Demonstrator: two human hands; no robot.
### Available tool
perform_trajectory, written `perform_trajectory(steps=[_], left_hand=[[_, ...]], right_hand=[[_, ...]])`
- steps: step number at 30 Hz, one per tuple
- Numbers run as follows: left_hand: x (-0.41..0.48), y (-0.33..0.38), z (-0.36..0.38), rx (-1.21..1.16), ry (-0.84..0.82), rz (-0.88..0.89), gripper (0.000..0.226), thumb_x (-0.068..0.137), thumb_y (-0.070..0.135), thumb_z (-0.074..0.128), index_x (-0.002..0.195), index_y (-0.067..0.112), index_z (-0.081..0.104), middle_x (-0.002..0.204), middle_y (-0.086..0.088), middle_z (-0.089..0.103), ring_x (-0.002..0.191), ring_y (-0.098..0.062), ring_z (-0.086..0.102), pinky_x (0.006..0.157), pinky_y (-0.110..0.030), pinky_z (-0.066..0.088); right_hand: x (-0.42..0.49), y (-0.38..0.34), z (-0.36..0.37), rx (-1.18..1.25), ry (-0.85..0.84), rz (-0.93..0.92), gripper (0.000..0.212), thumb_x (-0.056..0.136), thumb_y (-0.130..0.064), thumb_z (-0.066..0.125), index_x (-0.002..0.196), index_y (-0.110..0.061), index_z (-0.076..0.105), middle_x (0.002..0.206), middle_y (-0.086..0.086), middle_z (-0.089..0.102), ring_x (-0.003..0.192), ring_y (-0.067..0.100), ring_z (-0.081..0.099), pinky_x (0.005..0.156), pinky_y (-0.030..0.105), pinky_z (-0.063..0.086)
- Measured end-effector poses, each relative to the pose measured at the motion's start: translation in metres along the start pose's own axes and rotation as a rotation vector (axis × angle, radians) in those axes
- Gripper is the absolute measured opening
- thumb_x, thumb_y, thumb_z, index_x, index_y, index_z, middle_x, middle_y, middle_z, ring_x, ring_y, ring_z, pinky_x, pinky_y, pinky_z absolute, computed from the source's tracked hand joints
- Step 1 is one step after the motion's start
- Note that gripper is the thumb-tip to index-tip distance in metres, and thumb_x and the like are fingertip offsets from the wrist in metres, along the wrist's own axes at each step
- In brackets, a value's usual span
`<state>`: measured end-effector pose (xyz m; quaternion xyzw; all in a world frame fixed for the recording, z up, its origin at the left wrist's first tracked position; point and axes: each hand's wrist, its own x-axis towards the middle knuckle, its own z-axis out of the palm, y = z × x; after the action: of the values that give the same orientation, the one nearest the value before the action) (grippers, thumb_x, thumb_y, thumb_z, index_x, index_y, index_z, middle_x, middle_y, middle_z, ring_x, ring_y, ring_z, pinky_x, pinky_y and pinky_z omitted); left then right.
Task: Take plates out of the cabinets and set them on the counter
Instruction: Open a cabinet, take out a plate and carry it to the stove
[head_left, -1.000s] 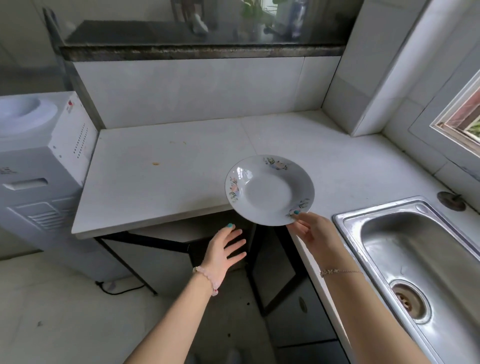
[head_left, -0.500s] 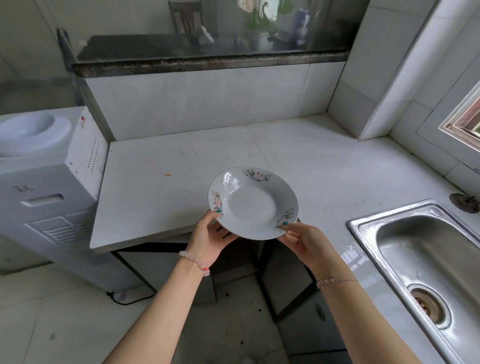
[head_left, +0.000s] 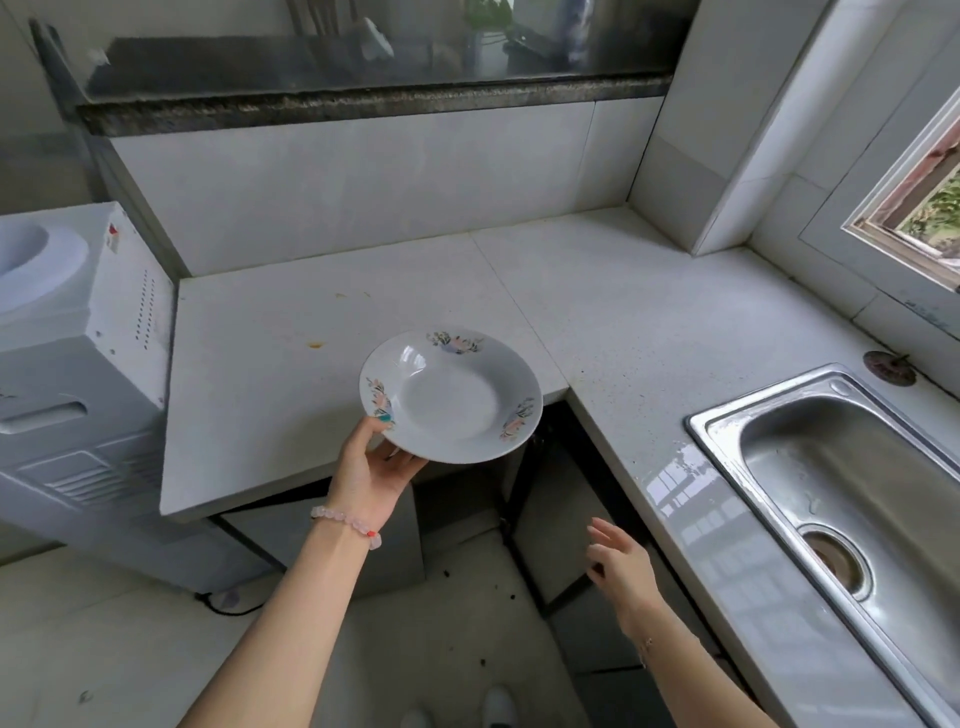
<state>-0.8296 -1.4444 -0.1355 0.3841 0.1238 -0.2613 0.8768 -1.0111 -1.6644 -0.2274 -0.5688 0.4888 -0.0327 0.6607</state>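
Observation:
A white deep plate (head_left: 451, 395) with flower prints on its rim hangs in the air over the inner corner of the white L-shaped counter (head_left: 291, 374). My left hand (head_left: 371, 465) grips the plate's near-left rim, thumb on top and fingers underneath. My right hand (head_left: 621, 564) is lower and to the right, fingers spread, holding nothing, in front of the dark open cabinet space (head_left: 540, 499) under the counter. What the cabinet holds is hidden in shadow.
A steel sink (head_left: 852, 499) is set into the counter on the right, with a window (head_left: 919, 197) above it. A white water dispenser (head_left: 72, 374) stands at the left, against the counter's end. Tiled walls close the back. The floor (head_left: 130, 639) is light tile.
The plate passed from my right hand, through both hands, to my left hand alone. My right hand let go and dropped down toward the cabinet opening.

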Motion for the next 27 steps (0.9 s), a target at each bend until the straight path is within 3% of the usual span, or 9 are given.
perform_trajectory(steps=[5,9,14,19,24,27], left_hand=[[0.003,0.001,-0.002,-0.007,-0.017,-0.034,0.021,0.085,0.012,0.054,0.104,0.014,0.063,0.106,-0.015,0.062,0.1,-0.029,0.062,0.07,-0.036,0.058],[0.0,0.001,0.0,-0.004,-0.036,-0.04,0.023,0.085,0.013,0.053,0.106,0.012,0.061,0.095,-0.012,0.066,0.083,-0.024,0.069,0.063,-0.032,0.057],[-0.004,0.004,-0.002,-0.003,-0.032,-0.047,0.02,0.086,0.013,0.051,0.104,0.012,0.059,0.094,-0.011,0.064,0.081,-0.023,0.066,0.06,-0.03,0.057],[-0.007,0.007,-0.01,0.006,-0.038,-0.053,0.02,0.086,0.013,0.049,0.103,0.012,0.06,0.096,-0.011,0.063,0.083,-0.023,0.065,0.06,-0.03,0.058],[-0.008,0.008,-0.02,0.059,-0.035,-0.058,0.021,0.085,0.014,0.051,0.103,0.013,0.061,0.099,-0.01,0.062,0.085,-0.023,0.065,0.061,-0.03,0.058],[-0.008,0.007,-0.023,0.076,-0.028,-0.08,0.021,0.084,0.014,0.052,0.103,0.012,0.061,0.098,-0.01,0.064,0.086,-0.023,0.066,0.061,-0.03,0.058]], right_hand=[[0.003,0.025,-0.019,-0.077,0.21,0.043,0.063,0.085,0.003,0.056,0.143,-0.011,0.035,0.144,0.011,0.042,0.129,0.03,0.043,0.101,0.037,0.036],[0.01,0.024,-0.023,-0.067,0.235,0.043,0.06,0.086,0.0,0.058,0.141,-0.012,0.038,0.141,0.014,0.044,0.127,0.031,0.044,0.1,0.037,0.036],[0.011,0.024,-0.02,0.043,0.306,0.025,0.055,0.085,0.007,0.055,0.136,-0.007,0.042,0.14,0.016,0.046,0.127,0.029,0.045,0.098,0.034,0.037],[0.007,0.03,-0.014,0.127,0.318,0.017,0.062,0.085,0.011,0.05,0.142,-0.008,0.032,0.147,0.012,0.039,0.134,0.027,0.039,0.106,0.037,0.034],[0.002,0.032,-0.01,0.096,0.26,-0.026,0.076,0.085,0.017,0.044,0.149,-0.015,0.021,0.154,0.004,0.027,0.139,0.025,0.031,0.101,0.03,0.034],[0.0,0.033,-0.011,0.074,0.24,-0.037,0.077,0.084,0.02,0.039,0.15,-0.016,0.021,0.155,0.004,0.025,0.142,0.025,0.026,0.112,0.036,0.028]])
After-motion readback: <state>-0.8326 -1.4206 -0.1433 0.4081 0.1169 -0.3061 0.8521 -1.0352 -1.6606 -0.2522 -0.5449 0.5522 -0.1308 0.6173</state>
